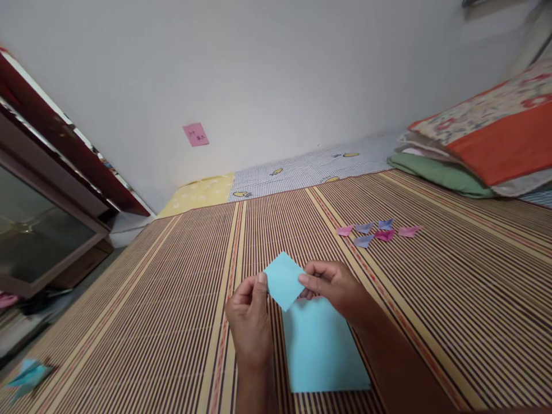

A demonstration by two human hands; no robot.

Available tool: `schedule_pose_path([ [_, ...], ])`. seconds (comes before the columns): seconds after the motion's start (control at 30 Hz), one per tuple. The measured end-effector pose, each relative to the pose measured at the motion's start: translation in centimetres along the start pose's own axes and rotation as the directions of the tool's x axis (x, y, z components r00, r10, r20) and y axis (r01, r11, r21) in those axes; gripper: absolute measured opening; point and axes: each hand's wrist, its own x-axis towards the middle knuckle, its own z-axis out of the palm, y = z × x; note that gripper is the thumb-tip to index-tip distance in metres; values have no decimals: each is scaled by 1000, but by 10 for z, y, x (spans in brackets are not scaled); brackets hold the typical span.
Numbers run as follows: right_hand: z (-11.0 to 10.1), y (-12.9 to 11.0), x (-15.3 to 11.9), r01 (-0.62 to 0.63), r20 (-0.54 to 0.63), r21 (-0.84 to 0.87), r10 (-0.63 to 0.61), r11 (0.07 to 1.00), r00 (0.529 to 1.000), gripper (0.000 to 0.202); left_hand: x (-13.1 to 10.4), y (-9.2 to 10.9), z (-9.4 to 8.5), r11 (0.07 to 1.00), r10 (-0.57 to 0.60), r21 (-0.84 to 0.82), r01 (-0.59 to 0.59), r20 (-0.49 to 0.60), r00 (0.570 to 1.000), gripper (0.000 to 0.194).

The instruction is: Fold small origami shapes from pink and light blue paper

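Note:
Between my two hands is a small light-blue square of paper (283, 280), held up with one corner pointing away from me. My left hand (250, 313) pinches its left corner between thumb and fingers. On the other side, my right hand (332, 284) grips the right corner, thumb on top. A larger light-blue sheet of paper (325, 351) lies flat on the striped mat just below, its far edge partly hidden by my right hand and the small square.
Several small folded paper pieces (385, 235) in pink, purple and blue lie on the striped mat (181, 310). A blue folded paper (29, 376) rests at the lower left. Stacked bedding (487, 144) stands at the right. A pink note (195, 134) is on the wall.

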Motion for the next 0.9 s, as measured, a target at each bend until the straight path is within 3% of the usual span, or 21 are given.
schedule_pose_path([
  [0.2,-8,0,1,55,-12,-48,-55,997,998,32,4,0,-4,1000,-4,-13,3,-75,997,26],
  [0.33,-20,-2,2,153,-122,-63,-160,986,980,30,6,3,-8,999,-14,-47,7,-147,989,22],
  [0.43,-18,-2,1,193,-164,-79,-204,978,965,37,3,8,-6,1000,27,5,-27,-142,990,23],
  [0.5,-10,-2,0,162,-128,-35,-165,986,978,42,-1,12,-3,996,72,60,-64,-130,989,26],
  [0.67,9,-8,-4,39,33,22,-40,999,999,29,-6,18,-1,986,115,129,-109,-37,993,32],
  [0.8,12,-15,-6,77,26,-64,-75,995,997,30,-8,21,-4,993,93,70,-94,8,996,30],
  [0.9,13,-21,-9,61,39,2,-61,998,997,31,-12,29,-2,999,45,5,-45,14,999,24],
])
